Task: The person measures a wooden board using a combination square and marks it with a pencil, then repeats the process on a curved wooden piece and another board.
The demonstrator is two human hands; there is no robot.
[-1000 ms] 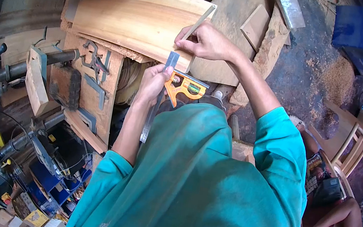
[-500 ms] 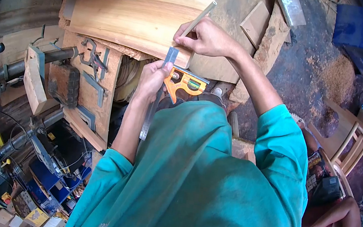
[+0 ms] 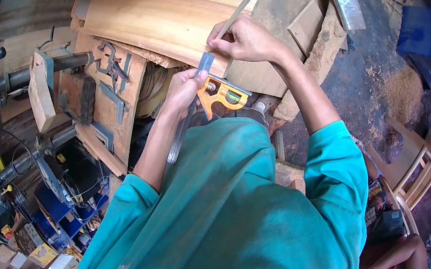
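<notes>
A broad, pale wooden board (image 3: 156, 12) lies across the top centre. My left hand (image 3: 181, 92) is closed around the metal blade of a combination square, whose yellow head (image 3: 225, 95) sits at the board's near edge, right of the fingers. The blade's upper end rests on the board near its right end; the lower end hangs toward my body. My right hand (image 3: 249, 38) pinches a pencil (image 3: 238, 14) just above the blade's end, with the pencil tilted up and to the right.
Clamps (image 3: 111, 64) and a metal pipe stand at the left. Offcuts (image 3: 305, 27) lie right of the board. Sawdust (image 3: 402, 93) is heaped on the floor at the upper right. Another person's arm (image 3: 393, 258) shows at the lower right, near a wooden frame (image 3: 417, 178).
My right hand and the pencil's upper end have shifted slightly, and the pencil stands a little steeper. My left hand still grips the square, which has barely moved.
</notes>
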